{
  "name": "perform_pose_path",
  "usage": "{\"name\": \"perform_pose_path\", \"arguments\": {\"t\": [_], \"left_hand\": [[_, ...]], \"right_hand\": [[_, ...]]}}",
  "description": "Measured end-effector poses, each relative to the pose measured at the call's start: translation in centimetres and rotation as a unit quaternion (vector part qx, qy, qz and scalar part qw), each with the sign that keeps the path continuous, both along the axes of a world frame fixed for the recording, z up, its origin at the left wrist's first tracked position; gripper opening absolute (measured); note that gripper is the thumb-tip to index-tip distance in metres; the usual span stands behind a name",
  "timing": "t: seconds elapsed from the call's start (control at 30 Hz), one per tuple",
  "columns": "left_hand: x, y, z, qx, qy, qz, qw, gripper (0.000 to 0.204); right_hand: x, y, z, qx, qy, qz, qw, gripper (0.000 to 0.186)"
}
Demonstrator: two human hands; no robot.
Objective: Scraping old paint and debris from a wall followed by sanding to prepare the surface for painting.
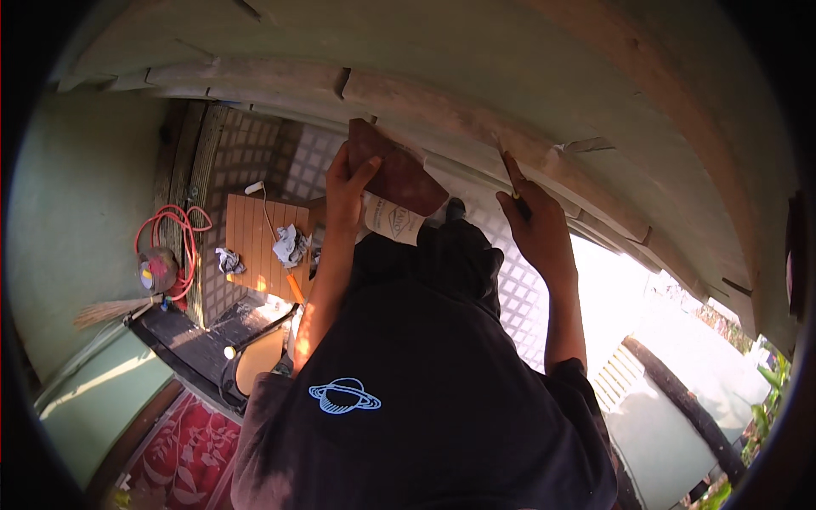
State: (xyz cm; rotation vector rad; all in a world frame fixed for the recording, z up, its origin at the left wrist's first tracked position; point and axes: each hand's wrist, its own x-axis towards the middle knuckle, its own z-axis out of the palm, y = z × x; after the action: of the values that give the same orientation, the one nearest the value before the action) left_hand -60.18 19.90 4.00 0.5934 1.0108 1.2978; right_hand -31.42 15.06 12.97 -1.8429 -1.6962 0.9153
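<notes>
My left hand [344, 191] grips the edge of a flat, reddish-brown angular piece [395, 174], thumb on its face; its exact kind is unclear. My right hand [541, 234] is closed around a slim hand tool [524, 209] with a dark handle and a yellowish spot. The index finger stretches along the tool, toward a pale, weathered wooden beam [433, 102] overhead. Whether the tip touches the wood cannot be made out. Below the brown piece shows part of a tan container [391, 218] with printing.
To the left, a slatted wooden table [246, 225] bears crumpled paper [291, 245] and a paint roller [255, 188]. A red coiled hose [193, 246] hangs beside a wooden post [206, 161]. Lower left are a black chair [174, 336], a broom [106, 312] and a red patterned rug [187, 450].
</notes>
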Motion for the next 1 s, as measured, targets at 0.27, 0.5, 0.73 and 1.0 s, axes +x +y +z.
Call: {"name": "perform_pose_path", "arguments": {"t": [0.27, 0.5, 0.73, 1.0], "left_hand": [[5.3, -1.9, 2.7, 0.074, 0.275, -0.123, 0.951, 0.042], [9.3, -3.2, 4.2, 0.162, 0.329, -0.164, 0.916, 0.05], [11.5, -2.8, 4.8, 0.209, 0.343, -0.197, 0.894, 0.069], [11.2, -1.6, 3.9, 0.231, 0.375, -0.262, 0.859, 0.071]], "right_hand": [[4.4, 1.1, 1.5, 0.014, -0.066, 0.136, 0.988, 0.056], [6.6, 3.0, 1.6, 0.045, -0.121, 0.238, 0.963, 0.057], [5.5, 3.2, 0.1, 0.114, -0.292, 0.248, 0.917, 0.063], [4.1, 1.7, 0.2, 0.054, -0.317, 0.223, 0.92, 0.074]]}}
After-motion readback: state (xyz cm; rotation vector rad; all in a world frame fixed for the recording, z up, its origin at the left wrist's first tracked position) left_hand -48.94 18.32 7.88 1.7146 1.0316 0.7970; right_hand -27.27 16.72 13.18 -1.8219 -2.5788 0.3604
